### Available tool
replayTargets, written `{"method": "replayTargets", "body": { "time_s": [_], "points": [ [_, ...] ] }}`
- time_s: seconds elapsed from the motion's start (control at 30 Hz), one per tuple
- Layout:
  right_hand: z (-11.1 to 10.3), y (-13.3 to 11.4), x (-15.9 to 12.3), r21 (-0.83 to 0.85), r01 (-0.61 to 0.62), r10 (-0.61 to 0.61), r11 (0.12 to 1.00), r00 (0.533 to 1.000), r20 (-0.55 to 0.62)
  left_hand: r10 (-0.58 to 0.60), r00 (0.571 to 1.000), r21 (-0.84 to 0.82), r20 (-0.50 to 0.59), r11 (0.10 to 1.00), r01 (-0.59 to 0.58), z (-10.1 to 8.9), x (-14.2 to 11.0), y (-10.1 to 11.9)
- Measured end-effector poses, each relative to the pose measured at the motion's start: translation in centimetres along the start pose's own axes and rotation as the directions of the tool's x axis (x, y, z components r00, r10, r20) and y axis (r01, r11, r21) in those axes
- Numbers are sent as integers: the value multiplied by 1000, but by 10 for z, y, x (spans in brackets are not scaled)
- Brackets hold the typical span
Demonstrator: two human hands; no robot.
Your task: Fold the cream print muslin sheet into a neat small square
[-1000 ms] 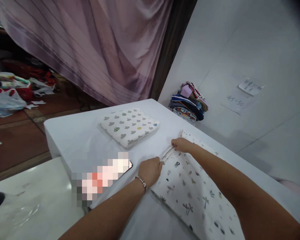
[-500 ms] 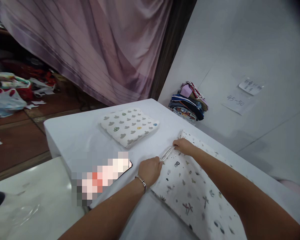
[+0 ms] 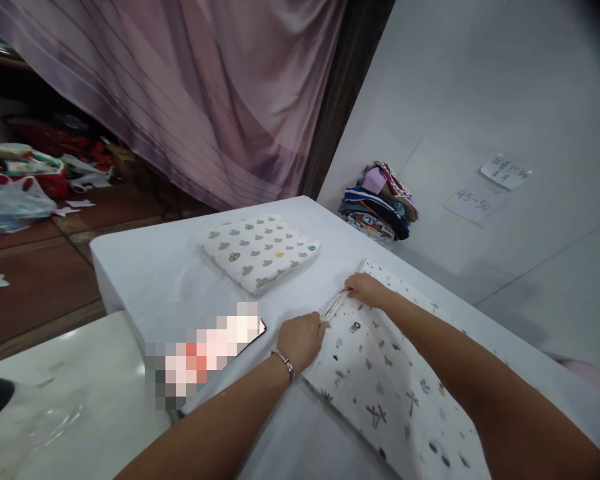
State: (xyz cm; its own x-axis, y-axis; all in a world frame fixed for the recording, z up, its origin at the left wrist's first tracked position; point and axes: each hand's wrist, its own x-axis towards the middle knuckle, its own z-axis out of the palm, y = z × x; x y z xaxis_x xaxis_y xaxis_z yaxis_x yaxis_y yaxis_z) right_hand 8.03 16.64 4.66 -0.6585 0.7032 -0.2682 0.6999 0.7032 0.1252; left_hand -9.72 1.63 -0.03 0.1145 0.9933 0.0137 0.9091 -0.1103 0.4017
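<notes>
A white cloth with small printed figures [image 3: 385, 380] lies spread on the white-covered table [image 3: 145, 267] in front of me. My left hand [image 3: 303, 340], a bracelet at its wrist, is closed on the cloth's far left corner. My right hand [image 3: 365, 290] pinches the same far edge a little to the right, and the edge is drawn taut between the two hands. Farther back on the table rests a folded white cloth with a grey cloud print [image 3: 259, 252], untouched.
A phone with a blurred screen [image 3: 205, 353] lies on the table left of my left hand. A stack of folded coloured clothes [image 3: 380, 210] stands by the white wall. A pinkish curtain [image 3: 205, 93] hangs behind, and bags lie on the brown floor [image 3: 15, 200].
Both hands keep their pinch on the cloth's far edge. The strip between them has been pulled tighter and straighter. The camera has shifted slightly.
</notes>
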Motion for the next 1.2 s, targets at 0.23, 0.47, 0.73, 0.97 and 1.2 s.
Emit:
{"method": "replayTargets", "body": {
  "time_s": [0.23,0.47,0.73,0.97,1.2],
  "points": [
    [4,7,-6,43,24,-22,999,999,-32,0,1000,-3,21,1000,0,0,0,0],
    [-1,8,3,49,-56,52,997,996,68,-15,999,-8,37,1000,15,-1,0,0],
    [-13,2,28,-26,-130,132,991,956,264,-16,999,-8,43,1000,16,-3,0,0],
    [-19,-5,42,-72,-88,108,993,929,354,-13,999,-18,30,1000,14,-2,-1,0],
    [-19,-4,37,-100,-53,84,994,939,333,-32,999,-30,36,999,34,-3,-2,3]
  ]
}}
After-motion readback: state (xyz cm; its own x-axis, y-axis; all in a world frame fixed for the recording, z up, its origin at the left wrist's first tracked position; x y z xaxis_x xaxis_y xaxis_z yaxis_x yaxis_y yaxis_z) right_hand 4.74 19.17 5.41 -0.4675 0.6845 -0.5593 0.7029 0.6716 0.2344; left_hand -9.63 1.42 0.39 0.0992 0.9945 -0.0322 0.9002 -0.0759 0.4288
